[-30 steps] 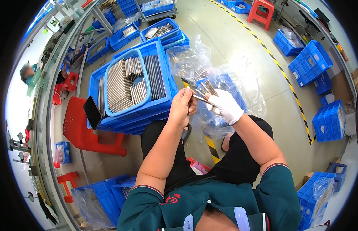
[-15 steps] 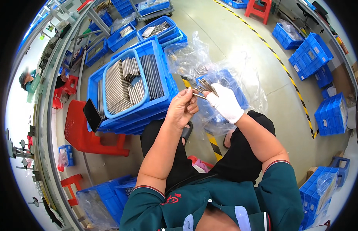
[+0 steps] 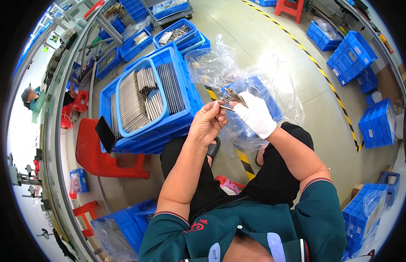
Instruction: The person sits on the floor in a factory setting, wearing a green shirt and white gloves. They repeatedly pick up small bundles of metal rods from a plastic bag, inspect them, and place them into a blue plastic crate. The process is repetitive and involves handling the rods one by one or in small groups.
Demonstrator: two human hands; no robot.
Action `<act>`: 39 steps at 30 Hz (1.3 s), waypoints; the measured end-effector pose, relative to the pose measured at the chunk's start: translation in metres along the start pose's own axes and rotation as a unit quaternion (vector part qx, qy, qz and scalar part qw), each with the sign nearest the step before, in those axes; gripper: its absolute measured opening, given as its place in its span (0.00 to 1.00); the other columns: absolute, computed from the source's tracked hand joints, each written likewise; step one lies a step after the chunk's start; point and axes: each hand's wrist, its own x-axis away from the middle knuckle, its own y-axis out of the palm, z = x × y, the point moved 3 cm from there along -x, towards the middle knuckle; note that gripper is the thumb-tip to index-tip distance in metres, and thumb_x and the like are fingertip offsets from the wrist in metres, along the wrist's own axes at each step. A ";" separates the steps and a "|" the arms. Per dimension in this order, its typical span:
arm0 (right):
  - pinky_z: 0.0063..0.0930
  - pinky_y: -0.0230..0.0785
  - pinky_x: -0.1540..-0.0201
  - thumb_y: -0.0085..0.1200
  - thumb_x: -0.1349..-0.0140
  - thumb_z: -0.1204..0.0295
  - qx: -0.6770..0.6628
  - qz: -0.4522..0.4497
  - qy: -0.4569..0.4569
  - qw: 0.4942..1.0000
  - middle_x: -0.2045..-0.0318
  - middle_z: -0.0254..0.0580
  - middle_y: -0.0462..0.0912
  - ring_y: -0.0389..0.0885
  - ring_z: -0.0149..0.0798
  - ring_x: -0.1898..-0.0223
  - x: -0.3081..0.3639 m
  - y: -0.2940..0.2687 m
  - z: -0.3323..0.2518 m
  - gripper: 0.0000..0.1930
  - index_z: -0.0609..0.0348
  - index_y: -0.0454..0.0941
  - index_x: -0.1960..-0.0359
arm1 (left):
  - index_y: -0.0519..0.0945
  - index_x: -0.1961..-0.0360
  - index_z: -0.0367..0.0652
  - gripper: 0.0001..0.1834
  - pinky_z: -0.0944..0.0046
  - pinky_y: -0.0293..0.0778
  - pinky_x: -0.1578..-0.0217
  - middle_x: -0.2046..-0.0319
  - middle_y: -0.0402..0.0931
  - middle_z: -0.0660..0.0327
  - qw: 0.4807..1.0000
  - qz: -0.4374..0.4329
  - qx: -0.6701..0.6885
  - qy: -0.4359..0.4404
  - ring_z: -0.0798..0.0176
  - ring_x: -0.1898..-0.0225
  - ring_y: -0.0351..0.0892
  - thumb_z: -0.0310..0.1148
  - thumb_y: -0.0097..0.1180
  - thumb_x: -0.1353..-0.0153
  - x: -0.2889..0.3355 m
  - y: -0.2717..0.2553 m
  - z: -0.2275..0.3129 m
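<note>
In a white glove, my right hand [image 3: 257,116] is closed around a bundle of thin metal rods [image 3: 233,96]; their ends stick out past the fingers. My bare left hand [image 3: 207,124] pinches one metal rod [image 3: 226,108] between thumb and fingertips, close against the bundle. The far end of that rod reaches toward the gloved fingers. Below and beyond my hands lies a blue bin [image 3: 266,94] covered with clear plastic film [image 3: 286,91]. To the left, a light-blue basket [image 3: 119,97] holds rows of stacked metal rods [image 3: 133,105].
The basket rests on stacked blue crates [image 3: 192,94], with darker rods [image 3: 171,85] alongside. A black phone-like slab [image 3: 106,134] leans at their near corner. Red stools [image 3: 93,148] stand to the left beside a long metal bench [image 3: 58,131]. More blue crates [image 3: 377,122] line the right.
Both hands stay nearly in place, with the left fingers shifted slightly on the rod. The whole view has tilted a little.
</note>
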 end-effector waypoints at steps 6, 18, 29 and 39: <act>0.32 0.67 0.67 0.53 0.41 0.64 -0.013 -0.001 -0.004 1.000 0.76 0.48 0.76 0.75 0.43 0.74 -0.002 -0.003 -0.002 0.13 0.62 0.75 0.63 | 0.76 0.58 0.38 0.10 0.68 0.66 0.69 0.75 0.74 0.61 1.000 -0.012 0.029 0.001 0.69 0.74 0.68 0.31 0.54 0.38 0.000 0.002 0.003; 0.32 0.67 0.69 0.54 0.41 0.64 0.002 -0.020 -0.010 1.000 0.78 0.48 0.75 0.73 0.40 0.76 0.000 -0.003 -0.003 0.12 0.62 0.74 0.66 | 0.77 0.59 0.40 0.09 0.65 0.65 0.70 0.75 0.74 0.62 0.996 -0.070 0.037 -0.033 0.67 0.74 0.67 0.30 0.54 0.39 0.002 -0.001 0.001; 0.31 0.66 0.70 0.54 0.41 0.62 -0.008 -0.022 -0.010 1.000 0.79 0.47 0.74 0.71 0.38 0.76 -0.004 -0.003 -0.001 0.14 0.63 0.74 0.68 | 0.78 0.63 0.35 0.10 0.71 0.69 0.75 0.75 0.75 0.62 0.941 0.042 -0.312 0.124 0.71 0.77 0.71 0.33 0.55 0.37 0.008 0.009 0.014; 0.30 0.65 0.69 0.54 0.41 0.61 -0.048 -0.094 0.055 0.993 0.78 0.42 0.75 0.72 0.34 0.74 -0.003 -0.012 -0.002 0.15 0.63 0.75 0.68 | 0.77 0.65 0.32 0.11 0.77 0.55 0.82 0.80 0.68 0.67 0.943 0.092 -0.280 0.157 0.77 0.82 0.60 0.32 0.56 0.38 0.015 0.017 0.027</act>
